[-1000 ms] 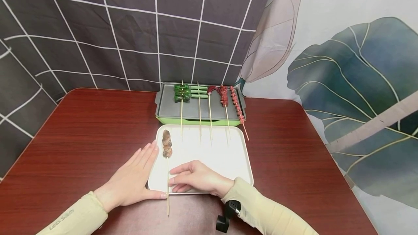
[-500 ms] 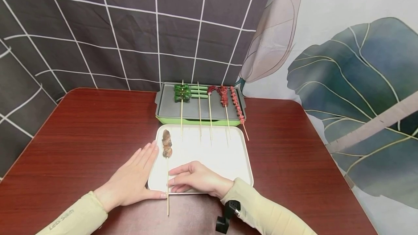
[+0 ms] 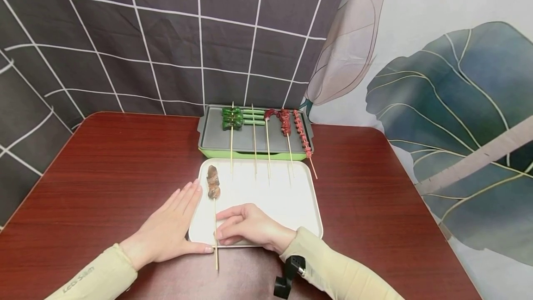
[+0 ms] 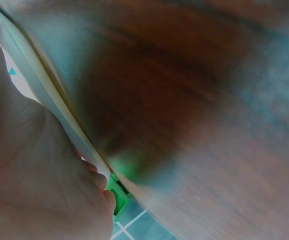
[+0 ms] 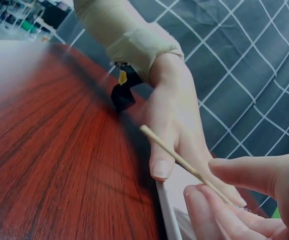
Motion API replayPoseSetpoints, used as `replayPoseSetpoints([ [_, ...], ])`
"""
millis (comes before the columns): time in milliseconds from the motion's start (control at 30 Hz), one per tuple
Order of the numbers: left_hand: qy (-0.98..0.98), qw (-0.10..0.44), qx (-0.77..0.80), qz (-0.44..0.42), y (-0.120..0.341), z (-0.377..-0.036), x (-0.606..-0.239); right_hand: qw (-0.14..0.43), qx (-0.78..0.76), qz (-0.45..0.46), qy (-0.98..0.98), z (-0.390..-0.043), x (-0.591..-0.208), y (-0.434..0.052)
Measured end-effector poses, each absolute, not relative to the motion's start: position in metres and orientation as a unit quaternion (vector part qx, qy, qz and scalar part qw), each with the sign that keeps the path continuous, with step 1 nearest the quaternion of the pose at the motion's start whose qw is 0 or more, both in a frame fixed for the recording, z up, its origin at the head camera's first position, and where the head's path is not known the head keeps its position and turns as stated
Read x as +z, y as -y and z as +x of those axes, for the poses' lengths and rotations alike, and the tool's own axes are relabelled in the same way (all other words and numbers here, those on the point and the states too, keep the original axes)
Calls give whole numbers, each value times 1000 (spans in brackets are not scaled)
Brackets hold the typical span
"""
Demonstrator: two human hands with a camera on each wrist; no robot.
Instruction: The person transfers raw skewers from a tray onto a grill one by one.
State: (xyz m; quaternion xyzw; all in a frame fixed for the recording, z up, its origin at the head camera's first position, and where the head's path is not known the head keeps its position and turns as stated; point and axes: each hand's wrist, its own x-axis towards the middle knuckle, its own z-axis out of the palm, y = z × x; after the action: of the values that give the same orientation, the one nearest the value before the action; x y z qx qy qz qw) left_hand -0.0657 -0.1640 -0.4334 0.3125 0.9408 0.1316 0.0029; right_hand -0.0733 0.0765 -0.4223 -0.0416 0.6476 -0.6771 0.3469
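A meat skewer [image 3: 213, 182] with brownish chunks lies along the left side of the white tray [image 3: 283, 198], its bare stick reaching over the front rim. My right hand [image 3: 259, 228] pinches that stick between thumb and fingers; the right wrist view shows the stick [image 5: 184, 165] between them. My left hand [image 3: 166, 233] rests flat along the tray's left edge, fingers straight, with the thumb at the front rim close to the stick. In the left wrist view, the left palm [image 4: 39, 170] lies against the tray's pale rim [image 4: 64, 102].
Behind the tray stands a grey-topped green grill [image 3: 208, 140]. On it lie a green pepper skewer [image 3: 232, 119], a green-stalk skewer [image 3: 260, 121] and several reddish skewers [image 3: 285, 121], their sticks overhanging the tray. The dark red table [image 3: 362, 189] surrounds them, with a gridded cloth [image 3: 166, 36] behind.
The right thumb and fingers have closed on the stick. The meat skewer has shifted slightly right and away from me. The left hand and the tray have not moved.
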Motion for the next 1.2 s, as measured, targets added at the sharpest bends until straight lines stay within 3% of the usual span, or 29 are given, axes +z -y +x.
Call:
replayPoseSetpoints([
  [1200, -941, 8, 133, 310, 164, -66, -434, 304, -710, -42, -634, -71, -417, -78],
])
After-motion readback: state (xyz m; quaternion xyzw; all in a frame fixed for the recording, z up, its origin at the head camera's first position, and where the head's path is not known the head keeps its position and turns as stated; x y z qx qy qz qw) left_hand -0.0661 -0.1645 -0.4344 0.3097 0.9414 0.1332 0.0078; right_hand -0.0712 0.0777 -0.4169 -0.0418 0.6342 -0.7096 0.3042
